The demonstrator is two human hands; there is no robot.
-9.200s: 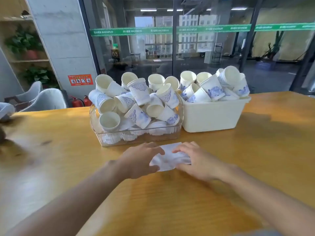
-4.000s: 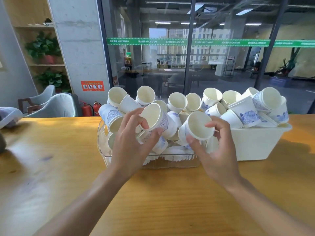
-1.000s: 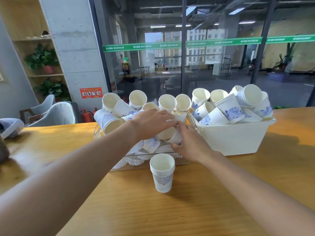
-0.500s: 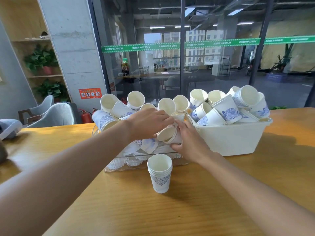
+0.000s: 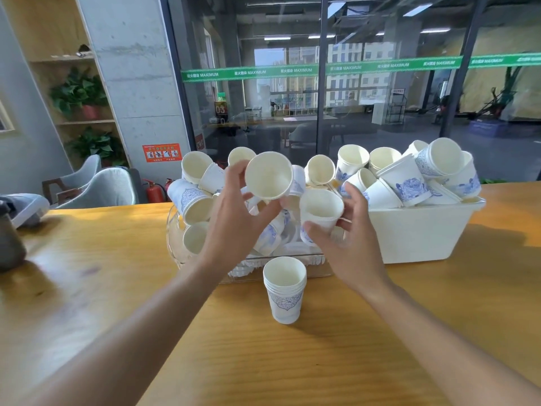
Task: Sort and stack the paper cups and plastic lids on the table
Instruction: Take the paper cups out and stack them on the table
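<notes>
left hand [image 5: 234, 218] grips cup [image 5: 268, 179] | right hand [image 5: 348, 244] grips second cup [image 5: 320, 210] | stack [image 5: 284, 288] below

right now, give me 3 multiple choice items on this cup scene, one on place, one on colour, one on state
1. Where does the stack of cups stand?
A. on the table before the clear bin
B. inside the white bin
C. on the shelf

2. What colour is the print on the cups?
A. red
B. blue
C. green

3. What are the hands doing?
A. both resting flat on the table
B. each holding one cup
C. both empty

Key: 1 A, it stands upright on the table before the clear bin; 2 B, blue patterns show; 3 B, left hand and right hand each grip a cup.
</notes>
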